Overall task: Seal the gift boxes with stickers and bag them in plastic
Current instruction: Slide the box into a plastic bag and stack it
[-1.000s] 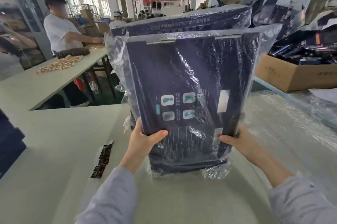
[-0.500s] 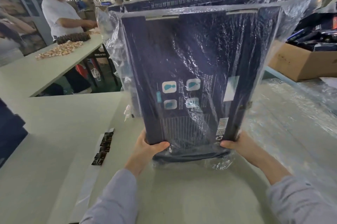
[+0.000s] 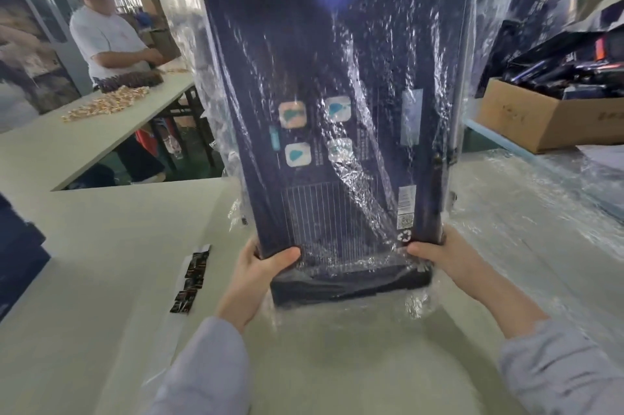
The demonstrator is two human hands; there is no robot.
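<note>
A large dark navy gift box [image 3: 337, 77] stands upright in the middle of the view, already inside a clear, crinkled plastic bag [image 3: 486, 43] whose loose film sticks out past both sides and below the bottom edge. The left hand [image 3: 256, 279] grasps the box's lower left corner through the plastic, thumb on the printed face. The right hand [image 3: 445, 256] grasps the lower right corner the same way. Whether the box's bottom touches the pale counter [image 3: 101, 296] is unclear. The tall box blocks most of the room behind it. On the counter just left of the left hand lies a strip of small dark stickers [image 3: 190, 279]; dark boxes [image 3: 17, 256] sit at the far left edge. To the right, clear plastic sheets [image 3: 523, 212] cover the counter, and beyond them an open cardboard carton [image 3: 540, 117] holds dark items. At the back left, another person [image 3: 104, 39] stands at a second counter [image 3: 50, 151] scattered with small tan pieces [image 3: 108, 104].
</note>
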